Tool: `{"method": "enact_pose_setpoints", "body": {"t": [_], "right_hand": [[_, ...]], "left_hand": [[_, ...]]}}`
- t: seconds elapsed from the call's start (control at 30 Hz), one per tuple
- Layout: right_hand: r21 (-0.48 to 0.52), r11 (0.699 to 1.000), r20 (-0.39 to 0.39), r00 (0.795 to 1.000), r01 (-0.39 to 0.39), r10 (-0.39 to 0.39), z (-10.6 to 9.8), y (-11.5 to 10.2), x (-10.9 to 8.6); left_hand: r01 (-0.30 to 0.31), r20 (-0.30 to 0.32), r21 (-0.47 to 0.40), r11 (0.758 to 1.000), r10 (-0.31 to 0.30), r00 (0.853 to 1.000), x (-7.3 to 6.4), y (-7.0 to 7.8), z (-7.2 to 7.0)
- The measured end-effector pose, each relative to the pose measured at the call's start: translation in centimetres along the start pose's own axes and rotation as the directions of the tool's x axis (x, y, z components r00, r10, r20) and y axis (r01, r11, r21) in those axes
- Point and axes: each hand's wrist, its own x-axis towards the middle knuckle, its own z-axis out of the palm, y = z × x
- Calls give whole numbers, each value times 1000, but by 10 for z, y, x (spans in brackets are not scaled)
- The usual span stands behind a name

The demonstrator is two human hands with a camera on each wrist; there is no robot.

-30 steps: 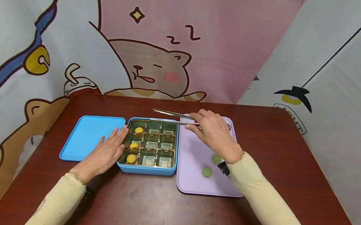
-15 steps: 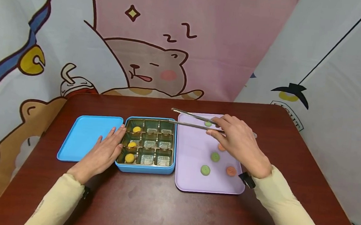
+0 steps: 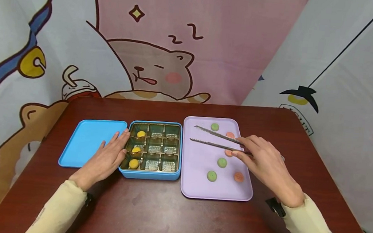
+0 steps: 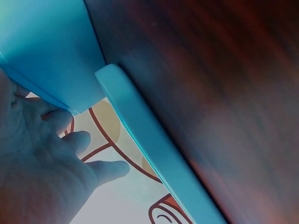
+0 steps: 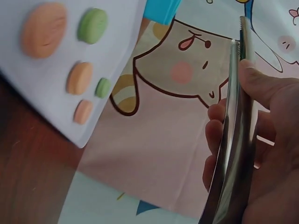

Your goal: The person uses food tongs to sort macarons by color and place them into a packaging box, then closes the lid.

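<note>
My right hand (image 3: 265, 164) holds metal tongs (image 3: 218, 146), fingers and thumb on both arms. Their toothed tips are apart with nothing between them, over the lilac tray (image 3: 197, 188). Small round green sweets (image 3: 222, 163) and orange sweets (image 3: 238, 177) lie on that tray; the tongs and fingers partly cover some. In the right wrist view the tongs (image 5: 233, 140) point upward along the palm. My left hand (image 3: 104, 161) rests with straight fingers against the left side of the blue box (image 3: 150, 176). Three yellow sweets (image 3: 133, 164) sit in the left column of its gold divided insert (image 3: 161, 153).
A blue lid (image 3: 89, 141) lies left of the box, partly under the left hand in the head view. The tray stands just right of the box. Brown tabletop (image 3: 152, 212) extends in front, and a printed cloth (image 3: 238, 43) hangs behind the table's far edge.
My right hand has moved right and nearer to me with the tongs, from the box's back right corner to above the tray. More sweets now show. The left hand stays by the box.
</note>
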Motion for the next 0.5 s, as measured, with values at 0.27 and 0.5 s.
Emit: {"method": "enact_pose_setpoints", "body": {"t": [0.27, 0.5], "right_hand": [[-10, 1000, 54, 998, -18, 18, -8, 12, -25], [2, 998, 125, 990, -70, 70, -14, 30, -47]], "left_hand": [[-10, -10, -1, 1000, 10, 1000, 2, -1, 0], [1, -2, -2, 1000, -1, 1000, 1, -1, 0]]}}
